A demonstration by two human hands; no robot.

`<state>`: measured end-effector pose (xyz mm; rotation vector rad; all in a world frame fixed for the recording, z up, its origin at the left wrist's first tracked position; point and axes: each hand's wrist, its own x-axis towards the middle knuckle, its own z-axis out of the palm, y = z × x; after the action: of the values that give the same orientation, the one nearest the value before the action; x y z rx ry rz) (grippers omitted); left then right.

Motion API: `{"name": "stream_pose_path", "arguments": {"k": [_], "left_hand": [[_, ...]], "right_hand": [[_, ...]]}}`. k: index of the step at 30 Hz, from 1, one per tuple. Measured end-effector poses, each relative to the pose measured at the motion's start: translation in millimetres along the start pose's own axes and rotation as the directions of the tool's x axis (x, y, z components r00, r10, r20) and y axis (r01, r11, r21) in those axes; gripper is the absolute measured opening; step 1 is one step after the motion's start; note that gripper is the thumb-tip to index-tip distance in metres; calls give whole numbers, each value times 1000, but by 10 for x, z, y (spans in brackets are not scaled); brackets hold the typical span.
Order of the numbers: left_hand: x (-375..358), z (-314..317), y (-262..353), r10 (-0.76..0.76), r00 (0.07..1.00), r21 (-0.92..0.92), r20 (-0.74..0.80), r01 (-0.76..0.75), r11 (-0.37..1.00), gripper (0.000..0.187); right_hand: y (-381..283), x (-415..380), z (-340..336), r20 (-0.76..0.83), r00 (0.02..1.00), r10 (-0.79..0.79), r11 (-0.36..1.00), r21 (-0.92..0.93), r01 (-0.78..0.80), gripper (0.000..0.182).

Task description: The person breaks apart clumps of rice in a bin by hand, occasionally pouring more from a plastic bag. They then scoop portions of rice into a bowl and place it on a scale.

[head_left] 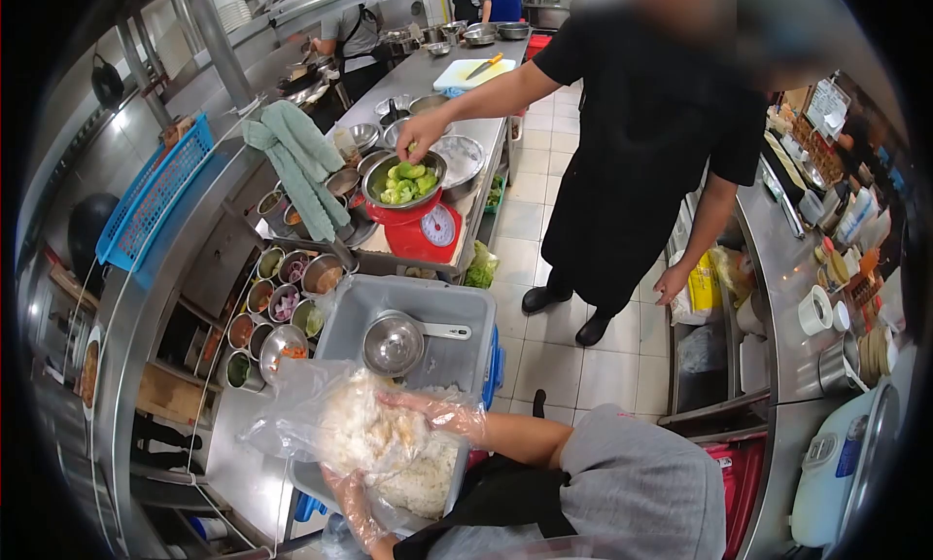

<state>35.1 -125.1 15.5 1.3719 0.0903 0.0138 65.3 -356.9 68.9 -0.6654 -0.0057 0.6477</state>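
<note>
A clear plastic bag of rice is held between my two hands over a grey tub. My right hand, in a clear plastic glove, presses on the bag's upper right side. Gloved as well, my left hand grips the bag's lower edge. Loose white rice lies in the tub beneath and beside the bag. A metal bowl and a white-handled utensil rest at the tub's far end.
Across the tub, a person in black reaches into a bowl of green vegetables on a red scale. Small metal containers stand left of the tub. A steel counter with cups runs along the right.
</note>
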Motion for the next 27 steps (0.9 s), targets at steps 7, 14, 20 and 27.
{"name": "stream_pose_path", "arguments": {"k": [7, 14, 20, 27], "left_hand": [[-85, 47, 19, -45, 989, -29, -138, 41, 999, 88], [-41, 32, -47, 28, 999, -79, -46, -32, 996, 87], [-93, 187, 102, -59, 996, -36, -64, 57, 998, 91], [-177, 320, 98, 67, 994, 56, -82, -63, 996, 80]], "right_hand": [[78, 110, -97, -7, 998, 57, 998, -16, -57, 67], [189, 258, -237, 14, 999, 44, 999, -2, -44, 64], [188, 274, -236, 15, 999, 38, 994, 103, -40, 61], [167, 255, -232, 43, 998, 54, 963, 261, -63, 53]]}}
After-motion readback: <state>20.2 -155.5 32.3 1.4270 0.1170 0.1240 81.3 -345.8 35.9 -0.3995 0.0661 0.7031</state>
